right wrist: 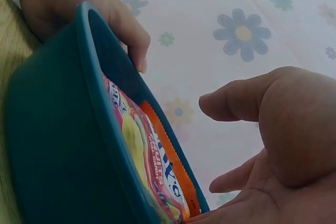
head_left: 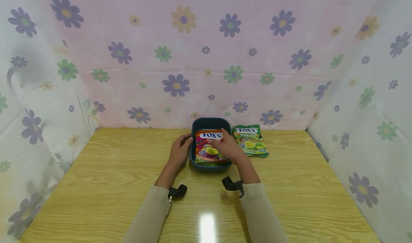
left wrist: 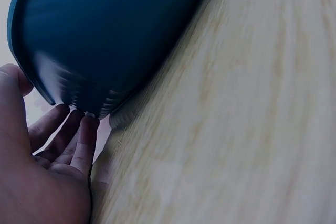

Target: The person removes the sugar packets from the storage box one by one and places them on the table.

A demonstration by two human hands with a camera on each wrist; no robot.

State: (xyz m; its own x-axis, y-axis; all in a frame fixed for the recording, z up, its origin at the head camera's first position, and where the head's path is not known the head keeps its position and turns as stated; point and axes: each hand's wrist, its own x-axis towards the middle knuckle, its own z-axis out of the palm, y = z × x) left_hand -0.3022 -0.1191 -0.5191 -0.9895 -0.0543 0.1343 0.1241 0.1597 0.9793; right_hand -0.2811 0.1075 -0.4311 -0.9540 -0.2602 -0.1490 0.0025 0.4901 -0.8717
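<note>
A dark teal plastic tub [head_left: 210, 169] stands on the table, with a red FOX'S fruit candy packet [head_left: 206, 146] lying face up inside it. My left hand [head_left: 179, 150] is at the tub's left side. In the left wrist view, its extended fingertips [left wrist: 86, 124] touch the outer wall, and the thumb is by the rim. My right hand [head_left: 229, 148] reaches over the right rim onto the red packet. Thumb and fingers of that hand are spread apart in the right wrist view, some fingertips hidden past the frame's lower edge. A green FOX'S packet [head_left: 250, 141] lies right of the tub.
The wood-grain table [head_left: 122, 185] extends around the tub. Behind it hangs a pink flowered cloth [head_left: 206, 60], with white flowered cloth at both sides. Each wrist carries a small black camera mount [head_left: 232, 184].
</note>
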